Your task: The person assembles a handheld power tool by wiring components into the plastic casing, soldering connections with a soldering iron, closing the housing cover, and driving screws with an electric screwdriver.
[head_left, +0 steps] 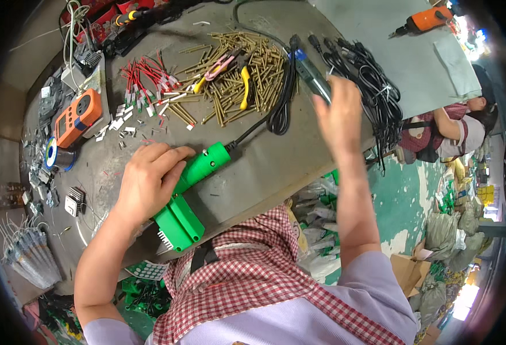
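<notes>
My left hand [152, 178] is closed round a green plastic corded tool [179, 223], near where its round handle meets a boxy, slotted head. A black cord runs from the handle's far end to a tied coil [280, 119]. My right hand [343, 112] is at the near end of a slim, dark cylindrical tool [312, 73] with a blue band. Its thumb and fingers lie on either side of that end, closed on it. The tool's tip is hidden by the hand.
Brass-coloured rods [258, 69] lie heaped mid-bench under yellow-handled pliers [245, 89]. Red wires [143, 77], an orange meter [79, 119] and a solder spool [59, 155] are to the left. Black power cords [373, 86] lie right, near an orange power driver [428, 20]. Another person [451, 132] sits at right.
</notes>
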{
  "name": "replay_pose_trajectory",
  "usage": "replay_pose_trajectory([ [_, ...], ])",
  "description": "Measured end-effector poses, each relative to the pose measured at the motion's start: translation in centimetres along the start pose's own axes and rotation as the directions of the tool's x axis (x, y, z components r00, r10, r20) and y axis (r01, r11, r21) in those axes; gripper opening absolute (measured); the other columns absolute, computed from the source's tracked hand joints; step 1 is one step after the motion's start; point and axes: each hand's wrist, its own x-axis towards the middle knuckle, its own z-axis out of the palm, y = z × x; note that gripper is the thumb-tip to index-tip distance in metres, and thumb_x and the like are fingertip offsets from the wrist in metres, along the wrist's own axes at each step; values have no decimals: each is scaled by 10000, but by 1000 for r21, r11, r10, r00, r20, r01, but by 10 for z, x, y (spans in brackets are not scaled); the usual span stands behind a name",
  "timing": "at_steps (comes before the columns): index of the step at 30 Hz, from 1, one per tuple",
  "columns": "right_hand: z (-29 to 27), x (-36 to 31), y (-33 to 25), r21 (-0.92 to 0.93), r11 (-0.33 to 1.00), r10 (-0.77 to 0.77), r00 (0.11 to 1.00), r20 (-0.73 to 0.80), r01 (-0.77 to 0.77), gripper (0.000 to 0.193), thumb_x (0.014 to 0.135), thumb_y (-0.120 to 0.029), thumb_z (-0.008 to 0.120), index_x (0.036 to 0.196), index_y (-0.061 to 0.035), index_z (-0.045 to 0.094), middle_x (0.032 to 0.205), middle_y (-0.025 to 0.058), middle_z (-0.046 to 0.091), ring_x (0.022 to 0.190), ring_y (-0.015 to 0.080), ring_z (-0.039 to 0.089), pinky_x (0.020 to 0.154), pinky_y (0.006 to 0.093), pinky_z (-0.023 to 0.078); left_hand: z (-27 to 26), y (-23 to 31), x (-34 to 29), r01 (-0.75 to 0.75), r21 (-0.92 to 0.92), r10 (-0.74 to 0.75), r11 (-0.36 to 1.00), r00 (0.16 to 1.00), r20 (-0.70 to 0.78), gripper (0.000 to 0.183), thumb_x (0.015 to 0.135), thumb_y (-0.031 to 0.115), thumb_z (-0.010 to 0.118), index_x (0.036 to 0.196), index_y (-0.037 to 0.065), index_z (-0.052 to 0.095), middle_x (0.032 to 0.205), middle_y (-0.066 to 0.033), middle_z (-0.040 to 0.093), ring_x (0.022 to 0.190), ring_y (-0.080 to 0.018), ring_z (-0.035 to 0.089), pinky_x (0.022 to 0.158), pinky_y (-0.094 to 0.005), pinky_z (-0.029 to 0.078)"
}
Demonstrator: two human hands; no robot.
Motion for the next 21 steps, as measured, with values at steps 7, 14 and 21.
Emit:
replay_pose_trajectory([
  [7,-9,21,48,46,997,28,882,471,-56,679,729,-234,727,1328,-61,459,975,215,602,926,385,618,812,465,501,-3,3,-3,-152,49,151,987,988,28,158,757,48,663,911,79,655,758,-86,589,742,-291,590,684,-387,462],
  [14,-2,69,68,583,499,493,763,418,-641,485,807,-267,714,1186,-10,554,866,75,640,722,191,620,609,329,487,0,-2,-5,61,2,-61,998,993,-99,130,711,97,700,773,50,596,739,-104,540,773,-309,532,708,-403,423],
  [21,-12,26,-32,714,-632,184,837,516,-301,358,912,-215,539,1223,-73,433,957,103,539,917,221,522,831,394,440,0,15,-9,128,110,-129,986,992,0,297,733,237,736,916,33,621,907,-119,598,854,-319,569,756,-414,478],
])
